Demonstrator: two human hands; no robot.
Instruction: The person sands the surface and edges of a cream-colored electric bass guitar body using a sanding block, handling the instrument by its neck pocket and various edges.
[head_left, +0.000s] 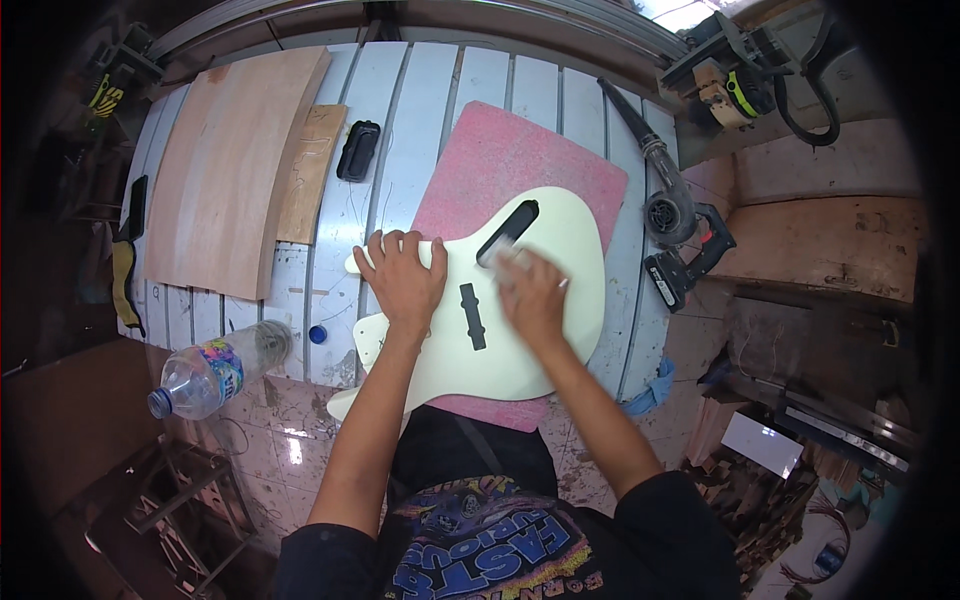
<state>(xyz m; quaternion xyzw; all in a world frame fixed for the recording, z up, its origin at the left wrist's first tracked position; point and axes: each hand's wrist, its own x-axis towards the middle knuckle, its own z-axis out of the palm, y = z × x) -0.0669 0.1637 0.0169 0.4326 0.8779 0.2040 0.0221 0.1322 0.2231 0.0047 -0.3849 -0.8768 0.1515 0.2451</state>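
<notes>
A pale cream electric guitar body (545,340) lies flat in front of me, with a long black-lined cavity (508,232) and a smaller dark slot (472,317) cut in its face. My left hand (405,275) rests on the body's left part near the upper horn, fingers spread and holding nothing. My right hand (530,290) is smeared by motion beside the long cavity's lower end. Its fingers are bent around a small whitish thing that I cannot make out. A pink mat (480,150) lies beneath the body.
The slatted table (425,90) carries a laminated wood panel (225,170), a thin board (318,150), a black pickup-like case (359,150), a blue cap (318,334) and a plastic bottle (220,375) lying at the left edge. At the right lies a cordless blower (668,205) near a blue cloth (652,388).
</notes>
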